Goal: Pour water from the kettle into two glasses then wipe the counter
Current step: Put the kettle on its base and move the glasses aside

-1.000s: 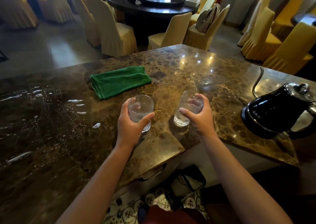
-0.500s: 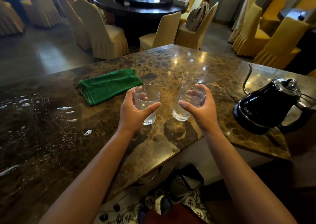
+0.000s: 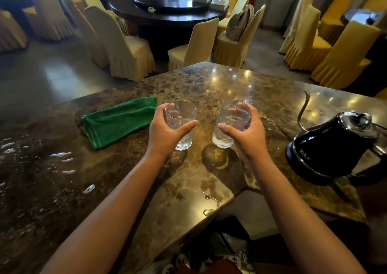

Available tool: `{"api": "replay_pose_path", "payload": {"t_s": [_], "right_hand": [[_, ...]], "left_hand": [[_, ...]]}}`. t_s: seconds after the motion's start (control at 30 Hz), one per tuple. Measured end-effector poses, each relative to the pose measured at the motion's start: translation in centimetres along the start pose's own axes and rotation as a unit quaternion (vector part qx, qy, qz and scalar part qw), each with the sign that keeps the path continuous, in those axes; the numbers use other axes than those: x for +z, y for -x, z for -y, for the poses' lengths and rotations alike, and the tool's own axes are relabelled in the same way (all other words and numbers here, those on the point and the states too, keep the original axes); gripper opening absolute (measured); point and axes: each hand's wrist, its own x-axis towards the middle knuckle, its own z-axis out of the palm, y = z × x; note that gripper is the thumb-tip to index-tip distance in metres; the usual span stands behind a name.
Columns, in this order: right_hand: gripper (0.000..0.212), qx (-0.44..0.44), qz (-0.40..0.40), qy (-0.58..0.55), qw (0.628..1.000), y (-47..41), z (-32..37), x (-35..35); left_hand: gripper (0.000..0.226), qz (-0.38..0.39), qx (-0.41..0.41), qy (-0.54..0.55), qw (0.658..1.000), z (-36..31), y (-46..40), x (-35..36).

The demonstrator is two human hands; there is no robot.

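Each hand's grip wrapped a glass, left hand [image 3: 167, 135] on the left glass [image 3: 181, 125], right hand [image 3: 248, 136] on the right glass [image 3: 231, 124], lifted clear near the table's [image 3: 240, 85] front edge, likely freeing it for wiping; the kettle [image 3: 333, 148] stood at the right edge.

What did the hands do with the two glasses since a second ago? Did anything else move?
The left hand and right hand kept hold of the two clear drinking glasses, the left glass and right glass, and carried them a little farther from the person, the right one raised and tilted. Nothing was let go. The folded green cloth, the black gooseneck kettle and the spilled water on the brown marble counter stayed put.
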Motion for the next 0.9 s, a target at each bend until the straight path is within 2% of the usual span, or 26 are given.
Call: {"api": "replay_pose_path", "payload": {"t_s": [0.33, 0.47, 0.67, 0.9], "right_hand": [[0.088, 0.0, -0.015, 0.056, 0.998, -9.8, -3.7, -0.3], [0.085, 0.007, -0.03, 0.064, 0.997, -12.9, -5.4, -0.4], [0.084, 0.021, -0.038, 0.073, 0.996, -15.3, -7.4, -0.3], [0.085, 0.03, -0.051, 0.054, 0.997, -16.4, -8.3, -0.5]], "left_hand": [[0.082, -0.029, 0.023, -0.075, 0.996, 1.3, -7.7, 6.0], [0.084, -0.029, 0.021, -0.096, 0.995, 2.0, -10.5, 8.3], [0.086, -0.023, -0.011, -0.092, 0.995, 3.3, -12.0, 11.8], [0.085, -0.013, 0.004, -0.099, 0.995, 4.1, -12.1, 13.5]]}}
